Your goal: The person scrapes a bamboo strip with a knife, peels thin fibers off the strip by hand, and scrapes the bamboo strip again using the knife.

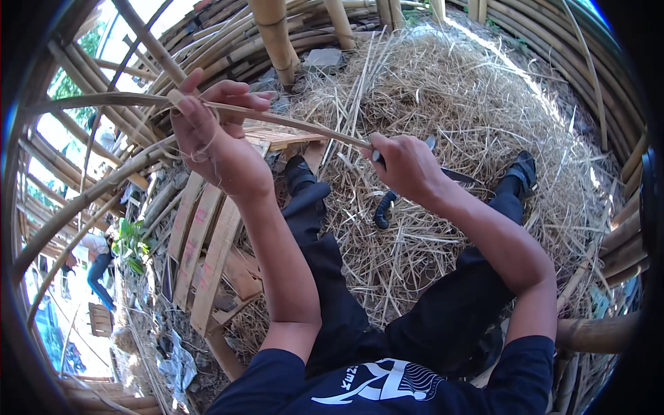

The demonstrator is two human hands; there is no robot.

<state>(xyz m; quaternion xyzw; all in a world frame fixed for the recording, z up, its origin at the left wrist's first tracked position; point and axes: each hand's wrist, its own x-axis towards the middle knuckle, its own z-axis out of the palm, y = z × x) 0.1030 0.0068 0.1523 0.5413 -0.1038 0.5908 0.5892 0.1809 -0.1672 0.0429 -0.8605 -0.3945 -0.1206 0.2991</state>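
A long, thin bamboo strip stretches across in front of me, its left part running past my left hand toward the bamboo frame. My left hand is raised, holding the strip loosely under the thumb, the other fingers partly spread. Thin pale fibres hang at its palm. Closed around the strip's right end is my right hand. A small dark piece shows by its fingers; whether it belongs to a tool in that hand, I cannot tell. Below it, a black-handled knife lies on the shavings, its dark blade partly hidden behind my wrist.
Pale bamboo shavings cover the ground between and beyond my legs. Wooden slats stand at my left. Stacked bamboo poles curve around the far and right sides, and upright posts rise ahead. Another person is outside, far left.
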